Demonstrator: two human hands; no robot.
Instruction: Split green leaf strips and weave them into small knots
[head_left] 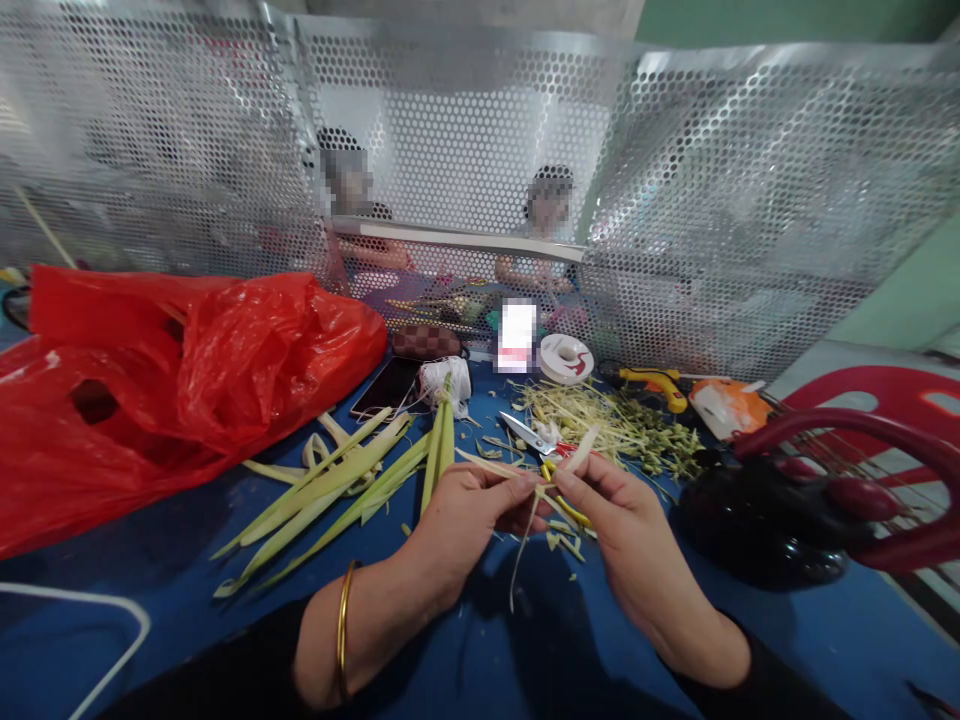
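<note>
Two bare hands, head view, both busy. Clock centred where they meet. Left hand [469, 510], from 8 o'clock: thumb and fingers pinching pale leaf strips [491, 466]. Right hand [637, 540], from 4 o'clock: same pinch, other side, one flat end sticking up toward 1. Strips sit at dial centre, raised above the blue surface [420, 650]; thin tail dangling toward 6. Pinch right by the crossing, likely so it can't slip; fingertips only, presumably because strips are thin and limp.

Scissors [525, 432] just beyond the hands, 12 o'clock, blades toward 11; probably parked there for quick reach. Long leaves [337, 465] at 9, roughly side by side, seemingly for easy picking. Thread spool [450, 380] at 10–11. Ribbon reel [568, 358] at 12, farther off. Clippings [600, 405] heaped at 1, likely pushed aside for working room. Black kettle [772, 540], 3 o'clock, well apart.
</note>
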